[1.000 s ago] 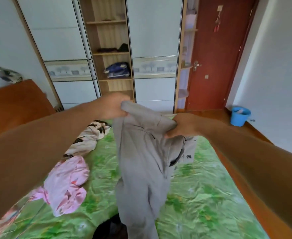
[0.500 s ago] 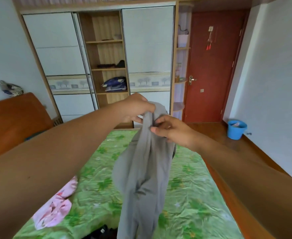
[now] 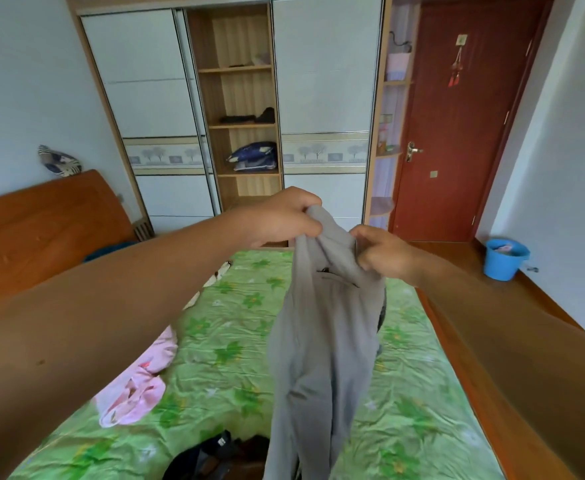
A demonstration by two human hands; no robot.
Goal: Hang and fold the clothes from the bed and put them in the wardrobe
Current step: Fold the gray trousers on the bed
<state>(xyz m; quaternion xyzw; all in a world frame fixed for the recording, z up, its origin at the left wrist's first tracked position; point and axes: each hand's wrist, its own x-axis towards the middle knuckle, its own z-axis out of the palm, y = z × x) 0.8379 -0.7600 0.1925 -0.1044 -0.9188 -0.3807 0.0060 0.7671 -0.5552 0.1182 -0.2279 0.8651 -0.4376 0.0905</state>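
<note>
Grey garment (image 3: 318, 341) pinched at top in curled fingers of left hand (image 3: 280, 218) and right hand (image 3: 384, 252), now pulled wider apart above bed (image 3: 228, 344).

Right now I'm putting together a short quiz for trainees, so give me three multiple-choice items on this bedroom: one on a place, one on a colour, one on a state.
1. Where does the pink garment lie?
A) on the green bed sheet
B) on a wardrobe shelf
C) on the floor

2. What colour is the bucket by the wall?
A) red
B) blue
C) white

3. The grey garment is:
A) folded flat
B) held up by both hands
C) on a hanger

Answers:
1 A, it lies crumpled on the sheet.
2 B, its wall is plainly blue.
3 B, the left hand and right hand grip its top edge and it hangs down.
</note>
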